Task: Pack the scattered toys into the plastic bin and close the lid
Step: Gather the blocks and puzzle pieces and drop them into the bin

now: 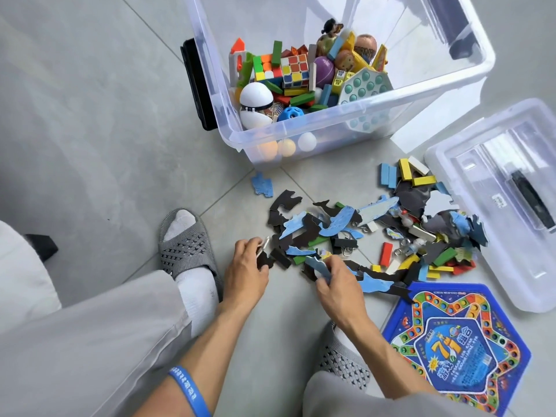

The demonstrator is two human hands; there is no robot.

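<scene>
A clear plastic bin (301,136) stands on the floor ahead, partly filled with toys such as puzzle cubes (294,70), a white egg-shaped toy (255,106) and wooden blocks. Its clear lid (496,206) lies flat at the right. Between them a pile of blue and black puzzle pieces (331,227) and coloured blocks (415,176) is scattered. My left hand (245,272) grips black puzzle pieces at the pile's left edge. My right hand (337,284) is closed on several blue and black pieces at the pile's near side.
A blue hexagonal game board (457,347) lies at the lower right. One blue puzzle piece (263,185) sits alone near the bin's corner. My feet in grey slippers (186,245) rest on the grey tiled floor at the left and below the right hand.
</scene>
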